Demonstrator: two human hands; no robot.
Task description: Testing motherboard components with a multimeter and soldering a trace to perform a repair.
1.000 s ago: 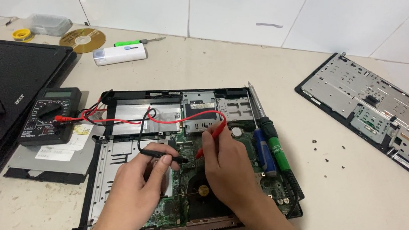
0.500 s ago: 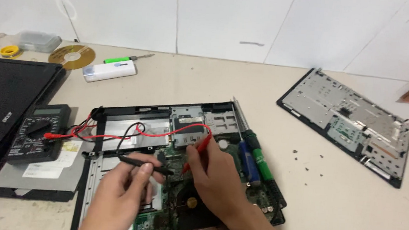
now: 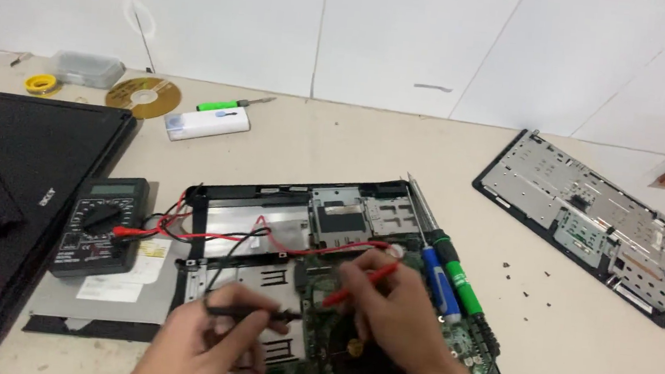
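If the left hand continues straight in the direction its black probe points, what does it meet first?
The left hand holds the black probe pointing right, across the green circuit board. Straight on, it would probably first meet the right hand, near its fingers around the red probe; depth is uncertain.

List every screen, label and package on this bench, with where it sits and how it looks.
Multimeter: left of the opened laptop base, dark case, small grey rectangular display at its top, round dial below.
White paper label: on the flat grey drive under the multimeter, rectangular, with a yellowish patch.
Closed black laptop lid: far left, glossy, with a small pale logo.
Clear plastic box: back left by the wall, contents unclear.
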